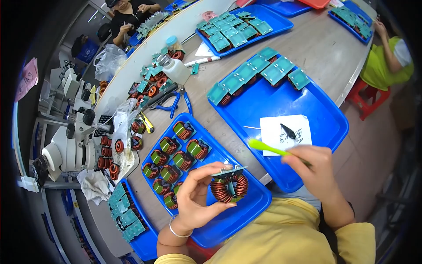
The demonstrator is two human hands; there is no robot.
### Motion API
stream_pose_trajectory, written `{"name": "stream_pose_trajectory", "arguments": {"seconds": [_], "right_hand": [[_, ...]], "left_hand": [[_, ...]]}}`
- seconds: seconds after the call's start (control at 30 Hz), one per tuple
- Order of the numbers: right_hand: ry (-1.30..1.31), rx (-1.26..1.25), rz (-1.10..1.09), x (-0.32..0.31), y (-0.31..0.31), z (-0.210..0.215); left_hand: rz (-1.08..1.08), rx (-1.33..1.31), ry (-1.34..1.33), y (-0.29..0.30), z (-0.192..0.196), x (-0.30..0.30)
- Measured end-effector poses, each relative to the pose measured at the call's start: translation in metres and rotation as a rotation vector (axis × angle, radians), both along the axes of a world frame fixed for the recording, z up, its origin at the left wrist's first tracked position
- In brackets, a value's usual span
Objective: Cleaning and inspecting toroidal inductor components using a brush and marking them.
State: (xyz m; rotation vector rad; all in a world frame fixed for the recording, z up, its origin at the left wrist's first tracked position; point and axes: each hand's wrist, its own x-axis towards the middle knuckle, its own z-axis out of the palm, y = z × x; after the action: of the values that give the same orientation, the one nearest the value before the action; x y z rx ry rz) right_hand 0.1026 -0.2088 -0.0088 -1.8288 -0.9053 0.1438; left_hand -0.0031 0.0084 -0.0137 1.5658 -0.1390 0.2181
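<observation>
The left hand (193, 198) has its fingers (206, 169) closed around a copper-wound ring coil with a teal base plate (229, 185), plate uppermost, over the near blue plastic tray (246, 211). To its right, apart, the right hand (317, 169) pinches a slim green plastic tool (266, 147), its long axis slanting up-left, tip above and right of the coil.

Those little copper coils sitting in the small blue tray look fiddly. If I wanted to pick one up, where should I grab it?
Probably by the round outer sides of the wound ring, coming from above. The coils in the small blue tray stand close together, so only their tops are free. The left hand holds its coil that way, fingers pinching the rim, clear of the green plate.
</observation>
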Motion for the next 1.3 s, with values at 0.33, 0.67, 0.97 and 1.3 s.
{"name": "stream_pose_trajectory", "arguments": {"seconds": [0.33,0.67,0.97,1.3], "right_hand": [[0.523,0.182,0.050,-0.006,0.021,-0.014],[0.481,0.303,0.211,-0.022,0.034,-0.024],[0.448,0.270,0.192,-0.025,0.025,-0.012],[0.347,0.231,0.153,-0.023,0.024,-0.008]], "left_hand": [[-0.026,-0.269,0.065,-0.002,-0.005,0.004],[-0.102,-0.175,0.035,-0.004,-0.002,0.005],[-0.186,-0.250,0.106,-0.005,-0.001,0.000],[-0.122,-0.244,0.134,-0.015,0.006,-0.002]]}}
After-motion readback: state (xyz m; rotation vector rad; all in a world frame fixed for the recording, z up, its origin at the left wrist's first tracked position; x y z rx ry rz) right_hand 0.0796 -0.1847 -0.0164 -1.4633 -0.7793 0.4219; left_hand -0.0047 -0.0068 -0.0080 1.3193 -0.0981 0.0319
